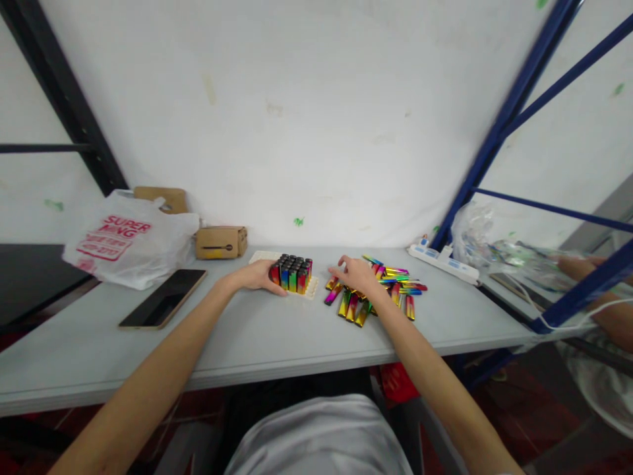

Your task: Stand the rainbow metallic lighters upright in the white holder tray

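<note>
A block of upright lighters (297, 276) with black tops and shiny rainbow bodies stands in a cream tray (312, 287) with holes. My left hand (262, 276) is closed around the block's left side, its thumb along the front and its other fingers largely hidden behind. To the right lies a loose pile of shiny multicoloured lighters (351, 307), pointing in various directions. My right hand (357, 274) is over the pile's left part with thumb and forefinger apart. Nothing shows between them, and the other fingers are partly hidden.
At the left are a white plastic bag (133, 237), a dark tablet (163, 300) and a small cardboard box (221, 243). A power strip (444, 261) lies at the right by a blue metal frame (494, 145). Beyond it, another person's arm (613, 326) shows.
</note>
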The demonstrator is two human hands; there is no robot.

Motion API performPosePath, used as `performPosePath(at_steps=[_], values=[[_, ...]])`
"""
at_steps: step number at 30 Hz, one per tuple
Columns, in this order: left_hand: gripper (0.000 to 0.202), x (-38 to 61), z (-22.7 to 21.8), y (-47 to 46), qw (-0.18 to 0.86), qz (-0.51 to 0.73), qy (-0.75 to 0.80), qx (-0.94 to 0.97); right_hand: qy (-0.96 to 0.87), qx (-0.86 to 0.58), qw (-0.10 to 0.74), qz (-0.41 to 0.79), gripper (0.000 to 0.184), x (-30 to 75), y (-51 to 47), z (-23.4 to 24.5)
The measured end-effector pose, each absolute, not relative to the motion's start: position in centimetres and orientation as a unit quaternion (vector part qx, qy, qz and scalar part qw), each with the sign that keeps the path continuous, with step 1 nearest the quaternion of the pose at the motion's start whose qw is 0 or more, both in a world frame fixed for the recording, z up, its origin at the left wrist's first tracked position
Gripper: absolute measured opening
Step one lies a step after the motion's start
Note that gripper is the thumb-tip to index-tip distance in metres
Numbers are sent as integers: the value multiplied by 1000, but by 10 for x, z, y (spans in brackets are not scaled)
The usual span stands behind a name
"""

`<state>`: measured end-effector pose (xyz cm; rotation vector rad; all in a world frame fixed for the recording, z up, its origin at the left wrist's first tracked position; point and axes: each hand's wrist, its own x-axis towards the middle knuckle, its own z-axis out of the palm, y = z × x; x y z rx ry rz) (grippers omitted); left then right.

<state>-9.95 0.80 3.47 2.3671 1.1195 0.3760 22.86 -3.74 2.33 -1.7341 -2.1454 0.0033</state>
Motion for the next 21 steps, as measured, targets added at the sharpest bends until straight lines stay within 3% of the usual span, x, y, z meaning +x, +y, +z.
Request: performPosePath(at_steps=[3, 7, 12, 15, 21], values=[[83, -103, 35, 10, 253, 121, 412, 867, -762, -628, 157, -5, 60, 214, -43, 21], [82, -106, 37, 11, 274, 104, 408, 865, -764, -615, 189, 43, 40, 206, -38, 14], [83, -107, 36, 12, 281, 101, 411, 862, -769, -580, 242, 115, 28, 205, -31, 10], [84, -107, 36, 12, 283, 100, 408, 862, -780, -517, 319, 150, 19, 205, -29, 8], [84, -102, 42, 3, 284, 98, 414, 859, -704, -382, 476, 362, 30, 198, -31, 11]])
